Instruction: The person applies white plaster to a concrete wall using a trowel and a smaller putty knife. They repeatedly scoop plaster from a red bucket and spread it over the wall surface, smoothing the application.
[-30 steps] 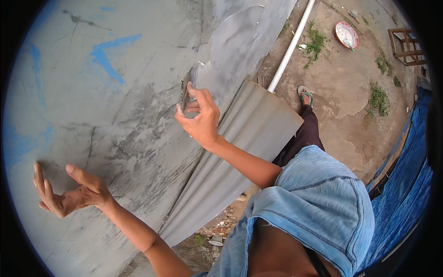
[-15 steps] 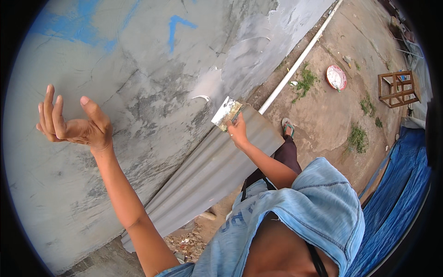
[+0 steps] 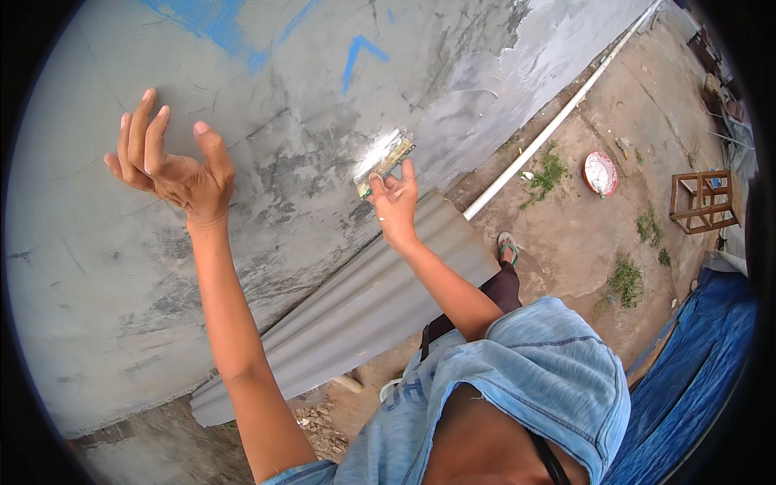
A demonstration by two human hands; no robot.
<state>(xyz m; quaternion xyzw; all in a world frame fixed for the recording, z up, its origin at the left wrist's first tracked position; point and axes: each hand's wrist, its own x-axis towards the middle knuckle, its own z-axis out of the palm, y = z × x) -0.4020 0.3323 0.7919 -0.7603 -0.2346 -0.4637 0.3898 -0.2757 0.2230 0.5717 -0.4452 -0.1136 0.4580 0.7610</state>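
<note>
My right hand [image 3: 394, 202] grips a flat metal putty knife [image 3: 385, 162] with white filler on its edge, held at the cracked grey plastered wall [image 3: 307, 162]. My left hand [image 3: 170, 162] is raised at the wall to the upper left, fingers apart and curved, holding nothing; whether its fingertips touch the plaster is hard to tell. Blue strokes mark the wall, and a paler, smoother coat covers its far stretch.
A corrugated sheet [image 3: 323, 299] leans along the wall's foot beside a white pipe [image 3: 558, 121]. On the ground are a red-rimmed basin [image 3: 600, 174] with white stuff, weeds [image 3: 550, 174], a wooden stool [image 3: 677, 202] and blue tarpaulin [image 3: 675, 380]. My sandaled foot [image 3: 508, 250] shows below.
The view has shifted. My left hand has risen along the wall. My right hand tilted the knife away from the plaster, then brought its blade back up toward it.
</note>
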